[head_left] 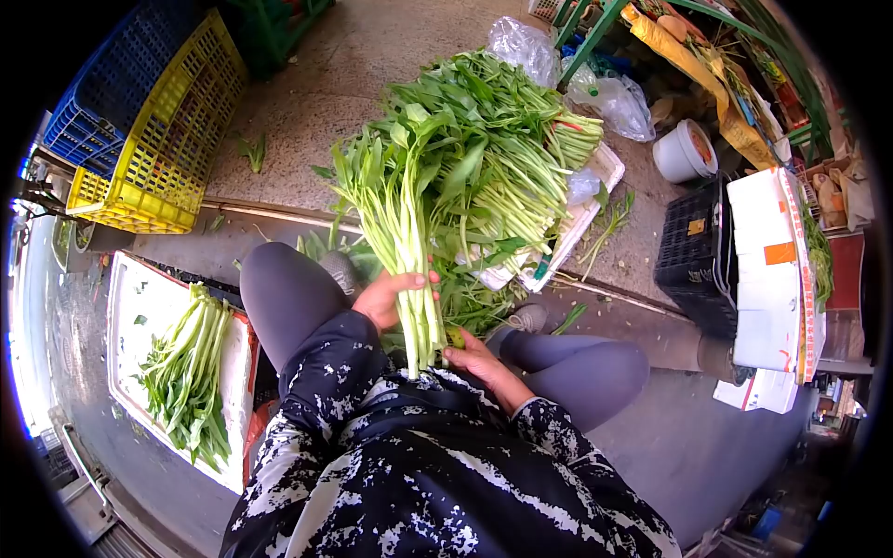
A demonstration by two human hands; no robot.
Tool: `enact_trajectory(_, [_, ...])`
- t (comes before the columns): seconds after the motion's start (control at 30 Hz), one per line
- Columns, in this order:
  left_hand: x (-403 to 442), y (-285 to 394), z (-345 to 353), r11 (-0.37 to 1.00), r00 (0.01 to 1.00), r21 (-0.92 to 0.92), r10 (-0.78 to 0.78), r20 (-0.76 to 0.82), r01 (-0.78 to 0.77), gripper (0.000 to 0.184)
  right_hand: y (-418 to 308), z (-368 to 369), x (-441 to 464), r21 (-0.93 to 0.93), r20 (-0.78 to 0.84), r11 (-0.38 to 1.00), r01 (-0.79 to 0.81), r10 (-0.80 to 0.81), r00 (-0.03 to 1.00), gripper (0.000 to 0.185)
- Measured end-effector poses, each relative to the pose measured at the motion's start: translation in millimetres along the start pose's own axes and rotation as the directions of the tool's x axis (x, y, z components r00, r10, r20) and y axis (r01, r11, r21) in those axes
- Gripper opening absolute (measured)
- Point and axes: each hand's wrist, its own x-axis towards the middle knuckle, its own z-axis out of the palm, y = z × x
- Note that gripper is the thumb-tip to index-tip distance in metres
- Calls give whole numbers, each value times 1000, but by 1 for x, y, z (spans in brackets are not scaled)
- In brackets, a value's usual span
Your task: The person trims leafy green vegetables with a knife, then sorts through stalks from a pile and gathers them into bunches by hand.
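My left hand (pixel 383 298) is wrapped round a bunch of leafy green stems (pixel 409 237), which looks like water spinach. The bunch stands upright in front of my lap, leaves away from me and pale cut ends toward me. Close by those ends, my right hand (pixel 486 366) is closed, with a small yellow-green thing (pixel 455 338) showing at its fingertips; I cannot make out what it is. Beyond the bunch lies a big heap of the same greens (pixel 502 158), partly on a white foam tray (pixel 605 172).
To my left, a white foam box (pixel 130 321) holds another bunch of greens (pixel 191 372). Yellow (pixel 172 139) and blue (pixel 88 112) crates stand at the upper left. On the right are a white bucket (pixel 674 153), a black crate (pixel 693 251) and a white foam box (pixel 767 251).
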Motion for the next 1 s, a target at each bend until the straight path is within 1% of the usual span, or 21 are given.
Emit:
enact_trajectory(0.07, [-3,5,-2,1000,1000,-13,12,-2,-12,45,-6,-12,-4,146,255,985,-87,48,966,23])
enact_trajectory(0.1, [-7,9,-1,999,1000,-29,22,-5,-22,45,-7,-17,-4,152,254,984,-91,50,966,23])
enact_trajectory(0.17, [-20,21,8,996,999,-74,46,-13,-47,46,-11,-23,0,339,195,937,-87,20,981,17])
enact_trajectory(0.2, [-25,26,8,993,999,-102,52,-16,-53,46,-23,-22,-5,386,146,922,-37,-22,989,16])
enact_trajectory(0.23, [-30,30,7,990,998,-130,58,-19,-60,46,-36,-21,-10,373,93,927,-26,-9,996,15])
enact_trajectory(0.3, [-39,34,6,986,997,-152,74,15,-71,47,-56,-21,-14,360,71,932,37,-67,995,17])
enact_trajectory(0.33, [-42,33,9,992,998,-115,59,3,-58,47,-71,-14,-21,343,42,934,101,-123,992,17])
enact_trajectory(0.37, [-44,32,12,996,999,-77,46,-9,-46,46,-82,-9,-24,345,41,933,104,-126,991,17])
enact_trajectory(0.4, [-46,32,16,999,999,-38,-17,-34,16,47,-91,-4,-27,290,89,944,160,-193,977,17])
enact_trajectory(0.47, [-39,22,25,994,998,-92,-52,39,56,45,-94,2,-23,194,163,950,245,-278,947,15])
enact_trajectory(0.5, [-36,15,23,992,996,-112,-58,61,64,45,-96,9,-24,133,169,952,276,-296,940,15])
enact_trajectory(0.53, [-35,10,22,982,997,-175,-65,35,70,48,-97,17,-23,38,156,947,319,-321,934,16])
enact_trajectory(0.57, [-32,5,15,990,998,-125,-60,-7,59,45,-97,25,-23,-58,142,933,356,-346,928,17])
enact_trajectory(0.63, [-29,7,25,987,997,-156,-17,74,28,46,-93,33,-21,-29,178,954,297,-288,941,17])
enact_trajectory(0.73, [-24,3,14,994,999,-108,1,35,3,45,-78,31,-15,-60,166,971,233,-221,961,19])
enact_trajectory(0.8, [-24,6,16,999,999,-38,-7,-33,6,46,-70,35,-18,-118,88,934,337,-328,941,22])
enact_trajectory(0.83, [-22,4,16,999,1000,-37,-10,-30,9,46,-60,32,-17,-256,101,894,368,-354,930,27])
enact_trajectory(0.9, [-18,-3,18,996,996,94,11,-94,-2,47,-45,27,-17,-392,86,824,409,-410,908,26])
enact_trajectory(0.93, [-18,-4,20,997,996,80,18,-90,-11,48,-39,27,-15,-412,61,791,452,-471,880,30])
enact_trajectory(0.97, [-18,-4,22,997,995,75,21,-94,-13,48,-33,25,-14,-414,66,791,450,-467,882,30])
enact_trajectory(1.0, [-18,-3,23,1000,998,23,18,-67,-16,48,-36,27,-19,-561,29,698,445,-521,853,36])
